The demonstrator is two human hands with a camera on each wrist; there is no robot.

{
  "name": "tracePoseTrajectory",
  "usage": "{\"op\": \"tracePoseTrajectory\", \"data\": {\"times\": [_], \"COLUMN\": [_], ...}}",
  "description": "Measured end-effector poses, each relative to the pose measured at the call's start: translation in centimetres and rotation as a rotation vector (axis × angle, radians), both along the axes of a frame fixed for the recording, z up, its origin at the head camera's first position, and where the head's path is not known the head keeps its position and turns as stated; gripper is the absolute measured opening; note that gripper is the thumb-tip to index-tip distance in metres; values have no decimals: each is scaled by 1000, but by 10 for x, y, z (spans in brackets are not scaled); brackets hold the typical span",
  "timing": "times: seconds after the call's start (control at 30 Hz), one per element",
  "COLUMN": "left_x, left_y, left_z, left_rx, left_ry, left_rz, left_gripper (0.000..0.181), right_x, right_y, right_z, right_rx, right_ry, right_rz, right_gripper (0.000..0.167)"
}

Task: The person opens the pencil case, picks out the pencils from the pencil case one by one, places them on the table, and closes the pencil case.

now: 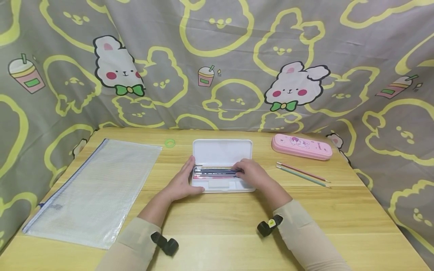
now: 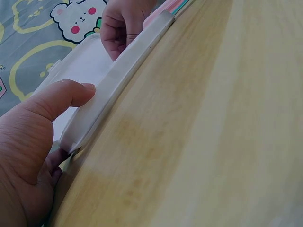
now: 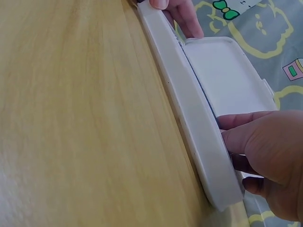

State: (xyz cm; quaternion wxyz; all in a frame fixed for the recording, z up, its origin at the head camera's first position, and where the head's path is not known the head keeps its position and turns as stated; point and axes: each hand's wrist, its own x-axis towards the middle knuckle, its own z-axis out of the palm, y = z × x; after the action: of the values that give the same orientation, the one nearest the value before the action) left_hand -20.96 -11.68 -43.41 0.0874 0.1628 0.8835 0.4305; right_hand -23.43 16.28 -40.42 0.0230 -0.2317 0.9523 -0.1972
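Observation:
In the head view an open white pencil case (image 1: 222, 152) lies mid-table, its lid tipped back. Several pencils (image 1: 215, 172) lie side by side in it, above a whitish eraser-like block (image 1: 218, 183). My left hand (image 1: 181, 184) holds the case's left end, thumb on the front wall and fingers along the side; the left wrist view shows this thumb (image 2: 78, 93) bent against the wall. My right hand (image 1: 251, 173) reaches into the right half, curled fingers at the ends of the dark pencils. In the right wrist view the case wall partly hides its fingertips (image 3: 229, 137).
A pink pencil case (image 1: 301, 146) sits at the back right, with two loose pencils (image 1: 303, 174) in front of it. A green ring (image 1: 170, 143), perhaps tape, lies left of the white case. A translucent zip pouch (image 1: 98, 192) covers the left side. Patterned cloth (image 1: 234, 90) hangs behind the table.

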Motion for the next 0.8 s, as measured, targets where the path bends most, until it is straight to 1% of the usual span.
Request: {"op": "tracePoseTrajectory", "data": {"times": [0.07,0.27,0.5,0.63,0.8], "left_x": [0,0,0,0,0], "left_y": [0,0,1,1,0], "left_z": [0,0,1,1,0], "left_rx": [1,1,-11,-15,-10], "left_ry": [0,1,-3,-3,-3], "left_rz": [-1,-3,-3,-4,-2], "left_gripper": [121,121,121,121,121], "right_x": [0,0,4,10,17], "right_y": [1,3,20,36,66], "right_z": [0,0,8,11,10], "right_rx": [-17,-90,-183,-233,-309], "right_ry": [-12,-87,-130,-107,-57], "right_rz": [-7,-59,-101,-128,-151], "right_gripper": [19,20,22,22,21]}}
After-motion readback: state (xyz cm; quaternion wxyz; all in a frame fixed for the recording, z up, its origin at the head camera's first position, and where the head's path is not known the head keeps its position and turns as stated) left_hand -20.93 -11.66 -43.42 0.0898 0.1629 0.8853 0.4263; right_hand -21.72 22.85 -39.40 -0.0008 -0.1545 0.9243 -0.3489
